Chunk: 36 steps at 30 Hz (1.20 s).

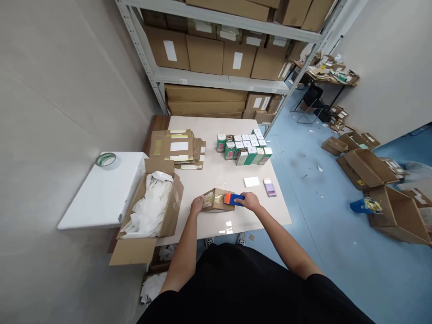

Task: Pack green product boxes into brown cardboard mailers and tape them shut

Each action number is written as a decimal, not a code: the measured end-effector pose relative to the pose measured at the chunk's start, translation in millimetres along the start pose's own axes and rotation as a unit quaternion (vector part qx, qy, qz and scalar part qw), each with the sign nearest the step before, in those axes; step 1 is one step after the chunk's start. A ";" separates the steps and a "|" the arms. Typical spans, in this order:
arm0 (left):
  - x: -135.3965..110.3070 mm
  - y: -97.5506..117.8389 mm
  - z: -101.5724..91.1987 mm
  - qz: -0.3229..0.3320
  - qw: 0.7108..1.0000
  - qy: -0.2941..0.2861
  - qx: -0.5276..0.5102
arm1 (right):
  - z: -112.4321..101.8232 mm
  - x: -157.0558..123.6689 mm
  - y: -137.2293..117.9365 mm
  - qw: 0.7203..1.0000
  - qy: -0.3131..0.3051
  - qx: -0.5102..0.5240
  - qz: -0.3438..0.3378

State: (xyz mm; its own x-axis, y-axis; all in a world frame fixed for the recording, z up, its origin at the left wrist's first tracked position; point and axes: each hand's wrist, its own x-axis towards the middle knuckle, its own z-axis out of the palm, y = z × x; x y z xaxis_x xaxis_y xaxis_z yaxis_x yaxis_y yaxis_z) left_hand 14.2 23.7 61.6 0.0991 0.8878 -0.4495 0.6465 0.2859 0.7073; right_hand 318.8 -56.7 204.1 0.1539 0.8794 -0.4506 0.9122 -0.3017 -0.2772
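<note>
A small cardboard box (209,206) lies on the table in front of me, with shiny clear tape across its top. My left hand (197,204) grips the box's left end, thumb on top. In my right hand (249,201) is a blue-and-orange tape dispenser (233,199), its orange end against the right part of the box top; its far details are too small to make out. Just beyond my right hand lie a white card-like slab (251,182) and a stack of purple-and-white packets (269,187).
Green-and-white cartons (250,155) stand at the table's back right. Flattened cardboard (178,146) is piled back left. An open carton of white paper (150,202) borders the table's left side, beside a white surface with a tape roll (105,159). Shelving (222,81) rises behind.
</note>
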 end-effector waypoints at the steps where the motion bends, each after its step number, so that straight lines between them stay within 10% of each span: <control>1: 0.1 2.4 -5.2 0.006 1.000 -0.003 -0.024 | -2.5 2.1 -16.1 1.000 0.000 -0.014 -0.002; 9: -10.4 16.1 -10.6 0.020 0.993 -0.017 -0.117 | 0.4 15.0 -106.7 0.997 0.003 -0.075 -0.034; 16: -7.4 16.8 -0.6 0.023 0.965 0.012 -0.260 | -4.7 14.2 -128.6 0.993 0.010 -0.111 -0.022; 30: -17.9 121.8 115.0 0.022 0.998 -0.032 -0.039 | -36.7 0.8 17.3 0.990 0.065 -0.116 0.044; 36: -20.5 138.9 131.7 0.002 1.000 -0.023 0.016 | -44.4 -9.5 71.3 0.993 0.063 -0.064 0.082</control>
State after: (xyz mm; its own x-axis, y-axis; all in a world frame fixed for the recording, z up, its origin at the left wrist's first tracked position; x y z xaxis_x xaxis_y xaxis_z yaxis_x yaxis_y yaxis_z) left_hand 201.6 -2.3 97.2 0.1364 0.8709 -0.4721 0.6703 0.2698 0.6913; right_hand 399.3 -70.2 226.3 0.3440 0.8638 -0.3681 0.9100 -0.4033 -0.0958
